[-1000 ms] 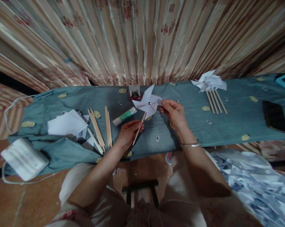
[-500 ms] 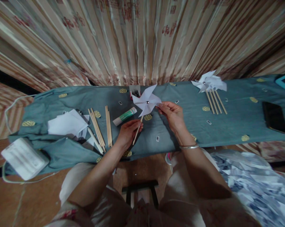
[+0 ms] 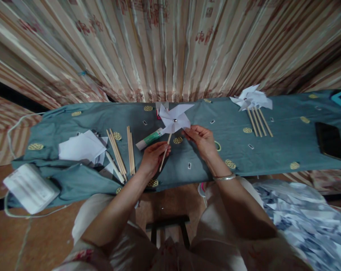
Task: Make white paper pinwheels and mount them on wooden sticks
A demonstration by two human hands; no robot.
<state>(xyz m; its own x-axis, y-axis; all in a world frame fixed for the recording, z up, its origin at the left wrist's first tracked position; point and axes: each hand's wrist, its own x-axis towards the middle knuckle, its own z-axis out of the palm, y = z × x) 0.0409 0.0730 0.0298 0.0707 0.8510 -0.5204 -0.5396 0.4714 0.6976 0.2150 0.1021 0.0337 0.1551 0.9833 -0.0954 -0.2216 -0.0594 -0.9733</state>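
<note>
Pinwheel (image 3: 174, 120) has turned slightly clockwise on its stick (image 3: 165, 152)

A dark phone (image 3: 330, 140) lies well right of the fingers (image 3: 193, 133). Patterned curtains (image 3: 147, 52) hang beyond them, a white box (image 3: 31, 189) well left.

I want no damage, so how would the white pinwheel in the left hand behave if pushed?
The white pinwheel is probably light, being paper on a slim stick. Its thin blades may crease easily. It might spin around the shiny centre pin, though how tightly it fits cannot be seen.
</note>
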